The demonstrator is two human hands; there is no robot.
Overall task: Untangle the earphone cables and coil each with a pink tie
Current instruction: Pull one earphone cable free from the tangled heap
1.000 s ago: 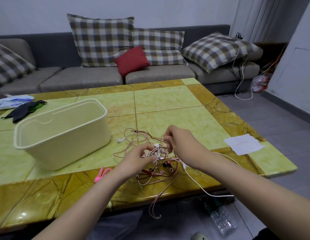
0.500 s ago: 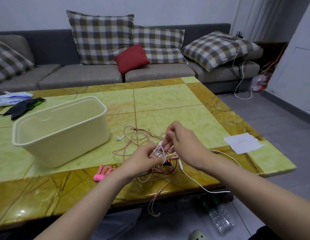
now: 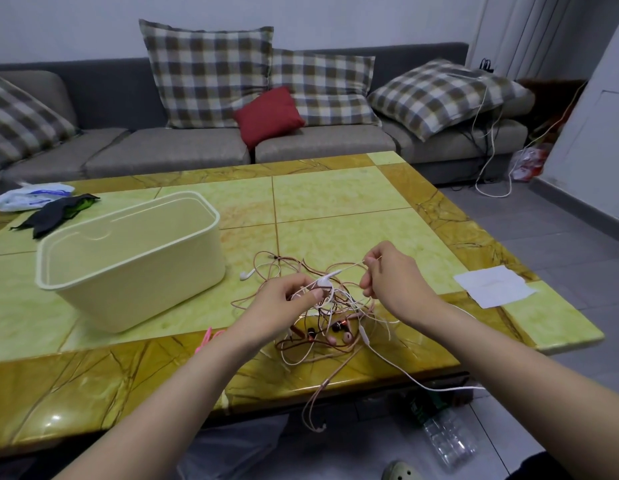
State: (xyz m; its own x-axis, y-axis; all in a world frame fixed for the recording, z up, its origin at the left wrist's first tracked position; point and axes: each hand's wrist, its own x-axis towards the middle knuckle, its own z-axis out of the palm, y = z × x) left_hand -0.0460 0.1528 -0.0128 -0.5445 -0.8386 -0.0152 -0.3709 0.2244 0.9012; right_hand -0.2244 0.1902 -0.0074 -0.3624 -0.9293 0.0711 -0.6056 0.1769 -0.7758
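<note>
At the near edge of the yellow-green stone table (image 3: 335,202), the tangle of earphone cables (image 3: 335,317) lies in a loose heap of pink, copper-brown and white strands, with several earbuds showing among them. The left hand (image 3: 283,299) is raised just above the heap, thumb and curled fingers pinching a white cable (image 3: 349,268) at a small thick piece on it. The right hand (image 3: 391,275), close beside it and slightly farther from the camera, pinches the same white cable between thumb and forefinger, so a short stretch runs taut between the 2 hands.

1 white earbud (image 3: 247,274) lies apart on the table, between the heap and the cream plastic bin (image 3: 128,258), which stands open to the left. 1 pink cable (image 3: 322,383) hangs over the front edge toward the floor, and a white strand (image 3: 450,389) trails off the edge under the right forearm. The pink ties (image 3: 205,339) lie on the table just left of the left forearm, partly hidden by it; how many there are cannot be told. A sheet of paper (image 3: 493,285) rests near the table's right edge. Behind the table stands a grey sofa (image 3: 162,150) with checked cushions (image 3: 207,74) and 1 red cushion (image 3: 270,114).
</note>
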